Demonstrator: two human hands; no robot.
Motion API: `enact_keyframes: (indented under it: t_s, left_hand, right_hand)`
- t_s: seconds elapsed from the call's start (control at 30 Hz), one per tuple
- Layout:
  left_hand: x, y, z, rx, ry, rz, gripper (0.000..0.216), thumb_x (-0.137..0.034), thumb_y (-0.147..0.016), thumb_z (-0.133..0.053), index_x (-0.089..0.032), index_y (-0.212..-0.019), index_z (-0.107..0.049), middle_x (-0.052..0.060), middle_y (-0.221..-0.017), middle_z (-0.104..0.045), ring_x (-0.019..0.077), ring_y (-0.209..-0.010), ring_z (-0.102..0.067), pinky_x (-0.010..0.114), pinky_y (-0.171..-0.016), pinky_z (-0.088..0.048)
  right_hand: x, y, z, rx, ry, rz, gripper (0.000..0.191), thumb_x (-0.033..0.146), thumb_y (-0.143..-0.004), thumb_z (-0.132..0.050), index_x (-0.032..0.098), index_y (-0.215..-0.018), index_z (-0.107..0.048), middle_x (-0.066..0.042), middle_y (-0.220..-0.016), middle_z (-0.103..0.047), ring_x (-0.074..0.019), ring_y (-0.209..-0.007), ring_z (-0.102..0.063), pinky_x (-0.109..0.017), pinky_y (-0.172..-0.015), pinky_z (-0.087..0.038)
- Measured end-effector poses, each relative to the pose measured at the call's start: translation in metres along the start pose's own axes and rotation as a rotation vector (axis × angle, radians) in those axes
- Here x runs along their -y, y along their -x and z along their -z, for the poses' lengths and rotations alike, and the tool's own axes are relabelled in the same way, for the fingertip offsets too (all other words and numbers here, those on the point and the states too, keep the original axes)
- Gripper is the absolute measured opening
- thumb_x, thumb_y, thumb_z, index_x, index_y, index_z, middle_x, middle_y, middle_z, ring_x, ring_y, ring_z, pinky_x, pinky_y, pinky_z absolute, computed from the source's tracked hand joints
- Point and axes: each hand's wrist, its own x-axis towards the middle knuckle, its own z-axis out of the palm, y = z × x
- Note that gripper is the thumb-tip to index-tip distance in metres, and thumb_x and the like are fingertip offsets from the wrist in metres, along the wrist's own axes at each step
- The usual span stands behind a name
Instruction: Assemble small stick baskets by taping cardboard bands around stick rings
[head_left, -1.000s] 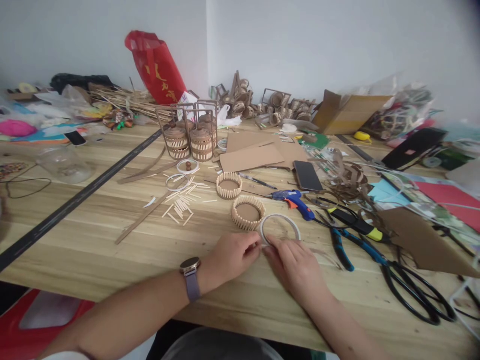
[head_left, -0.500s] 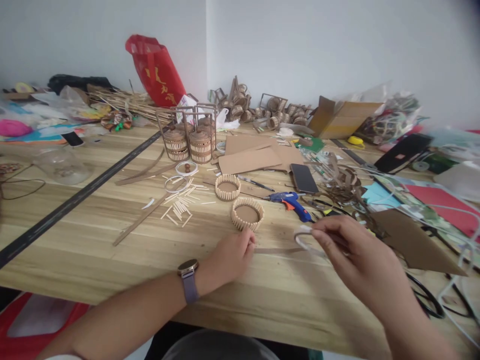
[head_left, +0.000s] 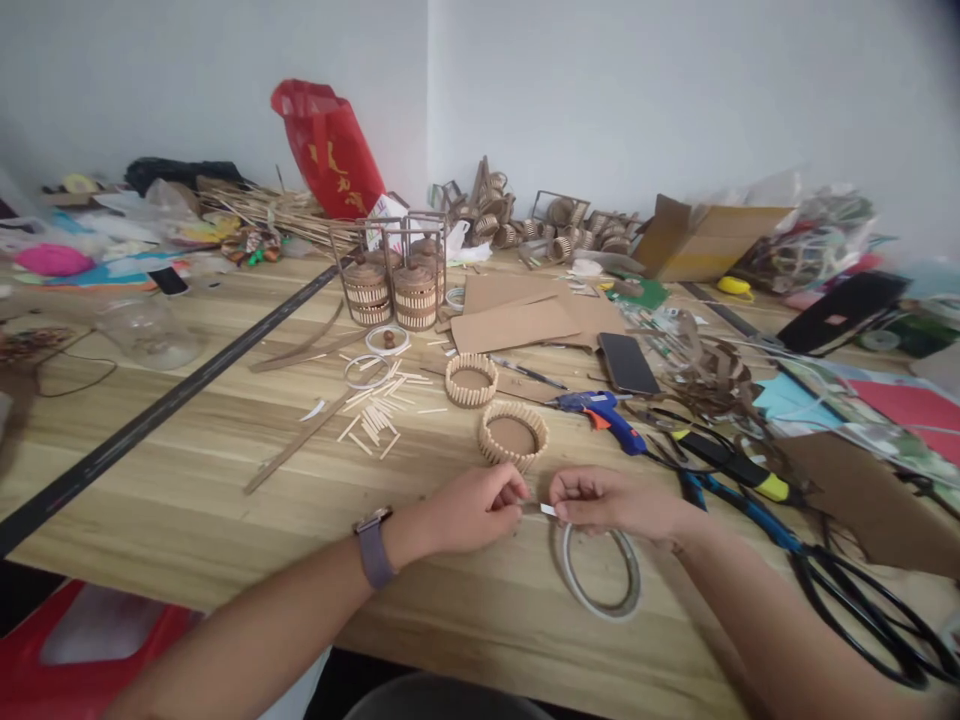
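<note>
My left hand is closed in a pinch on one end of a narrow brown strip, most of it hidden. My right hand is closed on a roll of tape, which hangs below the fingers. A short white tape end sticks out from my right fingertips towards the left hand and meets the strip. Just beyond both hands stands a round ring of small wooden sticks on a brown base. A second stick ring stands behind it.
A blue glue gun, a black phone and large scissors lie to the right. Loose wooden sticks are scattered at left of the rings. Finished lidded baskets and cardboard sheets stand and lie further back.
My right hand has moved left with the tape roll, close to my left hand. The tape end now touches the strip. The whole view has shifted slightly.
</note>
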Motion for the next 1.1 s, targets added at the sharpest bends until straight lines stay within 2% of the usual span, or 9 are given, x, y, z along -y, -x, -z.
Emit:
enact_keyframes:
  t_s: [0.1,0.2,0.27,0.53,0.67,0.93,1.1]
  left_hand:
    - [0.009,0.0,0.009,0.005,-0.064,0.025,0.014,-0.016,-0.079,-0.066,-0.017,-0.093,-0.064,0.001,-0.081,-0.07,0.0152,-0.07,-0.063,0.023,-0.062,-0.045]
    - [0.013,0.001,0.015,-0.047,-0.155,0.034,0.005,-0.014,-0.08,-0.063,-0.016,-0.081,-0.067,0.005,-0.082,-0.07,0.0195,-0.077,-0.063,0.027,-0.066,-0.043]
    - [0.013,0.002,0.016,-0.063,-0.195,0.007,0.01,-0.013,-0.082,-0.06,-0.017,-0.077,-0.068,0.005,-0.085,-0.07,0.0203,-0.081,-0.063,0.028,-0.068,-0.043]
    - [0.008,0.002,0.015,-0.027,-0.245,-0.088,0.016,-0.01,-0.082,-0.059,-0.019,-0.08,-0.071,0.003,-0.083,-0.07,0.018,-0.078,-0.063,0.027,-0.068,-0.042]
    - [0.008,0.002,0.015,-0.009,-0.257,-0.084,0.015,-0.008,-0.078,-0.06,-0.018,-0.074,-0.071,0.003,-0.079,-0.07,0.0179,-0.075,-0.062,0.026,-0.064,-0.04]
    - [0.012,0.001,0.012,-0.008,-0.255,-0.085,0.015,-0.011,-0.08,-0.058,-0.019,-0.077,-0.07,0.003,-0.081,-0.071,0.019,-0.077,-0.063,0.026,-0.066,-0.041]
    - [0.012,0.0,0.011,-0.006,-0.255,-0.094,0.018,-0.01,-0.08,-0.057,-0.019,-0.077,-0.072,0.004,-0.08,-0.071,0.0187,-0.075,-0.062,0.026,-0.065,-0.041]
  right_hand:
    - [0.002,0.004,0.001,0.014,0.008,-0.027,0.051,0.066,-0.072,-0.066,0.018,-0.081,-0.053,0.006,-0.067,-0.045,-0.0082,-0.056,-0.039,-0.022,-0.051,-0.028]
    - [0.002,0.008,0.001,0.014,0.034,-0.061,0.048,0.064,-0.074,-0.066,0.018,-0.081,-0.053,0.005,-0.069,-0.045,-0.0086,-0.057,-0.042,-0.022,-0.052,-0.029]
    - [0.002,0.01,0.001,0.014,0.055,-0.07,0.047,0.063,-0.075,-0.065,0.018,-0.081,-0.053,0.005,-0.069,-0.046,-0.0088,-0.057,-0.043,-0.023,-0.053,-0.029]
    - [0.004,0.007,-0.001,-0.001,0.15,-0.05,0.039,0.057,-0.078,-0.062,0.019,-0.077,-0.053,0.005,-0.062,-0.047,-0.0106,-0.057,-0.043,-0.022,-0.052,-0.032]
    - [0.009,0.006,-0.004,-0.004,0.187,-0.046,0.033,0.05,-0.079,-0.06,0.019,-0.075,-0.052,0.005,-0.061,-0.047,-0.0107,-0.057,-0.042,-0.024,-0.055,-0.034]
    - [0.034,-0.007,-0.016,-0.013,0.322,0.033,0.018,0.035,-0.078,-0.058,0.019,-0.071,-0.054,0.004,-0.064,-0.048,-0.012,-0.061,-0.042,-0.024,-0.058,-0.035]
    - [0.03,-0.017,-0.016,0.017,0.326,0.014,0.014,0.03,-0.076,-0.055,0.019,-0.068,-0.053,0.004,-0.06,-0.049,-0.0107,-0.056,-0.041,-0.023,-0.056,-0.036]
